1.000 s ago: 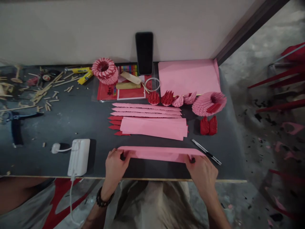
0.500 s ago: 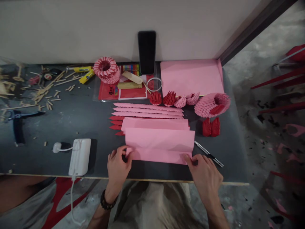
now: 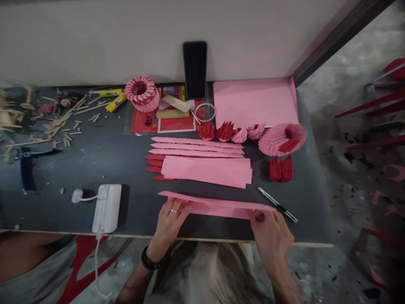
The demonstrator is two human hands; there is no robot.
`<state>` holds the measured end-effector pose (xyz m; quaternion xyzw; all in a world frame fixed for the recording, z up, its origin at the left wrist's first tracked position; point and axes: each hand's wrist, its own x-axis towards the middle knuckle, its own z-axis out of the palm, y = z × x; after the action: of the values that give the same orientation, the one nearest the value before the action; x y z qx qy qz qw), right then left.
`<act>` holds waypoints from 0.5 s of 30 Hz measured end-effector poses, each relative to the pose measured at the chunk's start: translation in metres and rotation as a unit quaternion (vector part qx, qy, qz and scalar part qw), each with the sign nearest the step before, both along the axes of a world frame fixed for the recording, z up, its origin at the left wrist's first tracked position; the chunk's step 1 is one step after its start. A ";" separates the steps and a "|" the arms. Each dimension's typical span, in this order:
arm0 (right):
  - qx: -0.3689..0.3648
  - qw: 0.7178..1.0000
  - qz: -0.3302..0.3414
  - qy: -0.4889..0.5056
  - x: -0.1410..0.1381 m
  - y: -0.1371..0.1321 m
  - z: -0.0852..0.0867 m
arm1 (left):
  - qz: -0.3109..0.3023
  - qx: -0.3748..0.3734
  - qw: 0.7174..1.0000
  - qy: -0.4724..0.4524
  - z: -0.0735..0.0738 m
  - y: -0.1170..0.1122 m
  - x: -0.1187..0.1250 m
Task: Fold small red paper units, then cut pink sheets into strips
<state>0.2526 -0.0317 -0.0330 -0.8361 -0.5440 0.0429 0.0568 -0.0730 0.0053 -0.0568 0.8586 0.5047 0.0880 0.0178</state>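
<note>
A folded sheet of pink paper (image 3: 218, 207) lies near the table's front edge, with its upper part lifted off the table. My left hand (image 3: 173, 215) is closed on its left part, thumb on the near side and fingers behind. My right hand (image 3: 268, 226) pinches its right part between thumb and fingers. Beyond it rests a stack of pink paper strips (image 3: 207, 171), lying partly over red pointed strips (image 3: 155, 162). Farther back are pink zigzag-edged strips (image 3: 196, 145). A utility knife (image 3: 277, 204) lies just beyond my right hand.
A white power bank (image 3: 107, 208) with a cable stands left of my left hand. Folded-paper pieces (image 3: 282, 139), a larger pink sheet (image 3: 255, 101) and an upright phone (image 3: 195, 69) line the back. Wood sticks (image 3: 60, 122) and glue tubes (image 3: 115, 102) lie at left. Someone's leg shows lower left.
The pink sheet has come toward me, away from the strip stack, and its far part has folded up into a narrow band. My left hand has shifted right along it.
</note>
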 end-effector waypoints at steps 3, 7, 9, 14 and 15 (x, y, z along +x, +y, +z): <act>0.028 0.998 0.029 0.044 0.000 -0.005 -0.010 | -0.080 -0.053 0.995 0.019 0.006 0.001 -0.001; 0.061 0.990 0.058 0.114 -0.001 -0.007 -0.014 | -0.042 -0.076 0.994 0.059 0.013 -0.015 0.016; 0.069 0.983 0.097 0.143 0.000 -0.007 -0.015 | -0.007 -0.052 0.996 0.075 0.015 -0.027 0.032; 0.072 0.969 0.154 0.180 0.005 -0.013 -0.020 | -0.012 -0.074 0.995 0.073 0.019 -0.036 0.056; 0.072 0.969 0.157 0.176 0.006 -0.015 -0.022 | -0.025 -0.084 0.994 0.066 0.019 -0.035 0.057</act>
<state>0.2591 -0.0467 -0.0550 -0.7129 -0.6517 0.1584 0.2046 -0.0163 -0.0295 -0.0376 0.8703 0.4888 -0.0123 0.0590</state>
